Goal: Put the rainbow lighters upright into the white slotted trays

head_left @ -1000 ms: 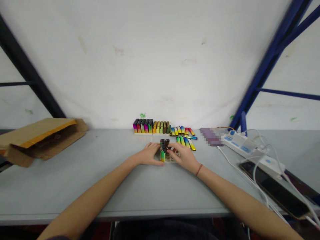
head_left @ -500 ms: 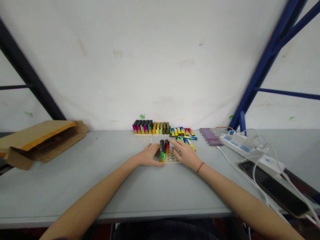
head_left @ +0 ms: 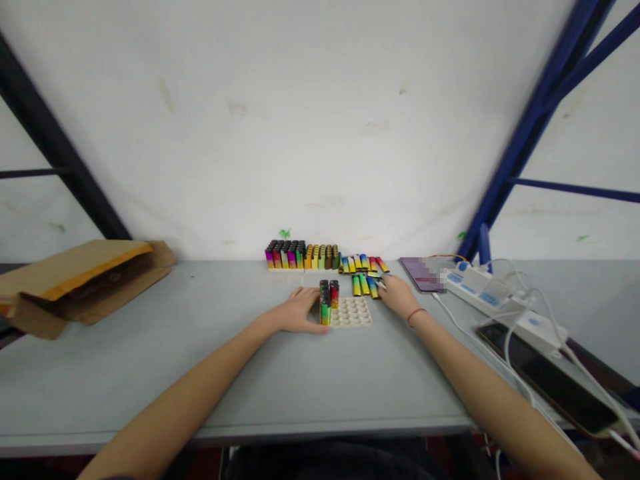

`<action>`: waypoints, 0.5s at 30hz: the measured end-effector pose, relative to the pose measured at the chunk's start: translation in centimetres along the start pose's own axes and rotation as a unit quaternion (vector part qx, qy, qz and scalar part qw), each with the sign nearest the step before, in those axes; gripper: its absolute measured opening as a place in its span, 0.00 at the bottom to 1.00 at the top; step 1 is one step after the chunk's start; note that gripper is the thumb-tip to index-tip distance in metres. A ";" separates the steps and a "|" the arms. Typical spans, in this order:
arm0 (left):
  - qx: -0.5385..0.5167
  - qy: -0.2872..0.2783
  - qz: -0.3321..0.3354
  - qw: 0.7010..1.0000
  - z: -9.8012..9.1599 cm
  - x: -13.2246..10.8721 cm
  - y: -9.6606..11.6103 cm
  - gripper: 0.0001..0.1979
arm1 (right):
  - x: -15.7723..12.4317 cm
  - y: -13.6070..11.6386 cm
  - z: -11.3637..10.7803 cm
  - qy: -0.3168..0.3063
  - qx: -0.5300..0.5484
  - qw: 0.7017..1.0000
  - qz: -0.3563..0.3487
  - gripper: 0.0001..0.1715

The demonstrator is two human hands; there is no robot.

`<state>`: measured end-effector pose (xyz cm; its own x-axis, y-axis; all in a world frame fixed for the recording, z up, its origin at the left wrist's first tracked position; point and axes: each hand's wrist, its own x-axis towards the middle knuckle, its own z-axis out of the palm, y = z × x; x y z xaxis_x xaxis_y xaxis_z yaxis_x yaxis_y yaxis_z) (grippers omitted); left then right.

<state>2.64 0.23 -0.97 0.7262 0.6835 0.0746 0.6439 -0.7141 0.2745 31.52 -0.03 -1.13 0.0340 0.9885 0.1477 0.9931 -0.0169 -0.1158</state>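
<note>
Grey table point(head_left: 250, 373), white wall point(head_left: 300, 133): left hand point(head_left: 299, 312) lies open-fingered by tray point(head_left: 356, 313); right hand point(head_left: 397, 295) fingers point(head_left: 384, 285) touch lighters point(head_left: 363, 285), grip unclear.

The standing lighters point(head_left: 327, 301) have black tops and bodies banded green, yellow and red. Their tray point(head_left: 357, 313) is cream, patterned with rows of round holes. The far row of lighters point(head_left: 303, 255) runs magenta, green, orange and olive under black caps. To its right, the loose lighters point(head_left: 364, 275) blend yellow, green, blue and red. The table point(head_left: 200, 373) is pale grey. The wall point(head_left: 300, 133) is white with small green flecks. On the left, the cardboard box point(head_left: 80, 277) is brown, edged orange.
</note>
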 end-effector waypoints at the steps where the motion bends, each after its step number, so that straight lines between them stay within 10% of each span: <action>1: 0.000 -0.001 -0.001 1.000 0.0 0.0 0.0 0.42 | 0.0 -0.1 0.0 -0.005 0.001 1.000 -0.003 0.13; 15: 0.004 -0.002 -0.005 1.000 0.1 0.0 -0.2 0.43 | -0.9 -1.8 0.0 0.178 0.398 0.900 -0.016 0.20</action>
<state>2.57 0.36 -1.13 0.7211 0.6894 0.0690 0.6524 -0.7092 0.2674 29.70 -0.89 -1.10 0.1809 0.8732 0.4525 0.6044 0.2643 -0.7516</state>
